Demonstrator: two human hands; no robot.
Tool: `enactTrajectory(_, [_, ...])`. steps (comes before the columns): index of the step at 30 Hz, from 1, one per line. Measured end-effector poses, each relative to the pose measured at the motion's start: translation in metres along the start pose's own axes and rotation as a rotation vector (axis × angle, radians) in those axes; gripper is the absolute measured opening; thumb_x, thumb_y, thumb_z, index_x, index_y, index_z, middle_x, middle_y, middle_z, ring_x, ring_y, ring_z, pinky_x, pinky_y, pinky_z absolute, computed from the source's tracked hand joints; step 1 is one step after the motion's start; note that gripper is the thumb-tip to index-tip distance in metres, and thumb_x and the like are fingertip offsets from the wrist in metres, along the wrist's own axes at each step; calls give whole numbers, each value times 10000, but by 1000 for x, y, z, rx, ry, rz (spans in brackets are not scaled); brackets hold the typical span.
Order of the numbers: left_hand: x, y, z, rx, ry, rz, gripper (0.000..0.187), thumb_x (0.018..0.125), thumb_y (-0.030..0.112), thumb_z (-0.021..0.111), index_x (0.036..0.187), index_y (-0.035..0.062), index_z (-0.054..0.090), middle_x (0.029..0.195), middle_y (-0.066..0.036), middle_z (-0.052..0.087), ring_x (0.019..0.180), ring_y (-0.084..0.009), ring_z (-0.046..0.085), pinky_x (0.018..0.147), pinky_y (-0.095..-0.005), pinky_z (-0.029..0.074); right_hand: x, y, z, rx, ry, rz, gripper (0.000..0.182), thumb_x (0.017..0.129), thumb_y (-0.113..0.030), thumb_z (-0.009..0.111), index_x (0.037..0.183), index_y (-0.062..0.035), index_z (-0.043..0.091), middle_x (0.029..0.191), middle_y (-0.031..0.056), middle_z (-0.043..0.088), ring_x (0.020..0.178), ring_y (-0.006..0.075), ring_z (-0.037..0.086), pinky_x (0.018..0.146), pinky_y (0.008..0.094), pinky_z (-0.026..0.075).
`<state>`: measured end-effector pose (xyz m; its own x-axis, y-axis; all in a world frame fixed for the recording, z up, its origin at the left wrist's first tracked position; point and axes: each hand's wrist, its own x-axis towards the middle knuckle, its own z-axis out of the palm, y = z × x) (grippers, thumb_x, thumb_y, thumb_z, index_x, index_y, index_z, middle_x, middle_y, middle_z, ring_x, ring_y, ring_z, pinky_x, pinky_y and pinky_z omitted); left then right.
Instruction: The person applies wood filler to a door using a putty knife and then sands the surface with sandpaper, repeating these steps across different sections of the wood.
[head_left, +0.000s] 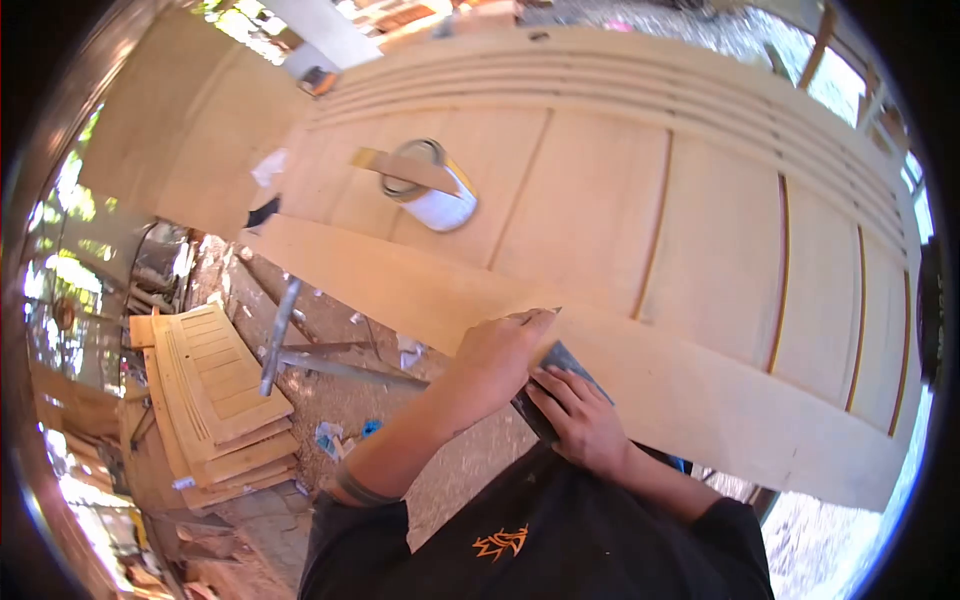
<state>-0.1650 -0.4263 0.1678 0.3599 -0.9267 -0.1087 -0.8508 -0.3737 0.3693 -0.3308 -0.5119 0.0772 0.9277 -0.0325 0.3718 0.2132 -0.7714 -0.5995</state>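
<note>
A large pale wooden door panel [600,210] lies flat in front of me, with grooves and recessed panels. Both hands are at its near edge. My left hand [505,350] presses down on the edge, fingers curled over a dark grey sheet of sandpaper [565,360]. My right hand [575,415] grips the same sheet from below, fingers wrapped on it. An open white tin [435,195] stands on the panel farther away, with a flat wooden stick [400,168] laid across its rim.
A stack of finished wooden panels [215,400] lies on the dirt ground at the left. Metal bars [300,350] and scraps of paper litter the ground beside it. More boards [190,120] lean at the far left.
</note>
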Motion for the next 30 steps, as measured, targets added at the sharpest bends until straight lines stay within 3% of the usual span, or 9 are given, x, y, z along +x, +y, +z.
enactTrajectory(6, [-38, -15, -32, -290, 101, -209, 421, 858, -29, 557, 1269, 21, 635, 1208, -236, 653, 1065, -386, 660, 928, -391, 513, -1, -17, -53, 660, 57, 271, 615, 717, -29, 683, 1317, -9, 553, 1260, 203, 561, 1140, 344, 579, 984, 441, 467])
enactTrajectory(9, [-55, -27, -18, -321, 166, -195, 418, 866, -35, 565, 1274, 25, 634, 1194, -236, 662, 1082, -366, 662, 945, -377, 501, -6, -16, -60, 171, 346, 9, 624, 748, -36, 672, 1355, -9, 530, 1307, 200, 541, 1144, 341, 582, 967, 458, 466])
enactTrajectory(12, [-72, -28, -6, -316, 199, -165, 433, 859, -52, 576, 1282, 26, 629, 1178, -225, 676, 1096, -345, 663, 954, -370, 493, -3, -9, -65, -240, 320, -83, 597, 813, -82, 624, 1398, -43, 512, 1390, 194, 514, 1250, 343, 539, 1036, 498, 417])
enactTrajectory(13, [-75, -26, -5, -313, 205, -157, 438, 856, -59, 578, 1283, 26, 628, 1174, -220, 681, 1100, -338, 663, 957, -368, 491, -10, -4, -60, -334, 52, -25, 596, 862, -129, 572, 1450, -93, 479, 1529, 171, 410, 1413, 339, 405, 1143, 519, 310])
enactTrajectory(17, [-95, -22, -8, -355, 171, -279, 449, 848, -42, 589, 1289, 37, 626, 1147, -234, 674, 1068, -359, 664, 924, -388, 495, -30, 10, -27, -302, -378, 25, 676, 887, -142, 542, 1537, -175, 359, 1633, 125, 258, 1524, 315, 210, 1221, 534, 165])
enactTrajectory(20, [-117, -35, 0, -327, 219, -291, 456, 836, -8, 590, 1285, 61, 635, 1051, -262, 666, 967, -412, 660, 839, -436, 503, -24, -11, -45, -419, -114, 90, 693, 880, -137, 550, 1542, -197, 351, 1632, 122, 263, 1522, 319, 214, 1219, 535, 169])
enactTrajectory(26, [-137, -35, 17, -314, 189, -323, 416, 849, 6, 600, 1259, 62, 650, 950, -267, 661, 876, -411, 656, 790, -447, 500, -41, 8, -23, -373, -291, 53, 690, 877, -164, 577, 1533, -214, 371, 1636, 118, 252, 1522, 327, 209, 1215, 546, 169])
enactTrajectory(29, [-148, -25, 24, -348, 173, -316, 408, 854, 0, 596, 1254, 61, 651, 983, -278, 661, 907, -412, 659, 805, -444, 504, -41, -19, -42, -468, -127, 46, 697, 877, -171, 599, 1533, -228, 370, 1634, 122, 256, 1520, 326, 214, 1215, 545, 172])
enactTrajectory(30, [-151, -26, 30, -336, 180, -318, 408, 856, 0, 595, 1257, 59, 649, 1007, -280, 664, 936, -411, 662, 818, -438, 507, -40, -12, -36, -470, -269, 12, 701, 874, -172, 609, 1532, -232, 375, 1634, 118, 256, 1521, 322, 212, 1214, 545, 172])
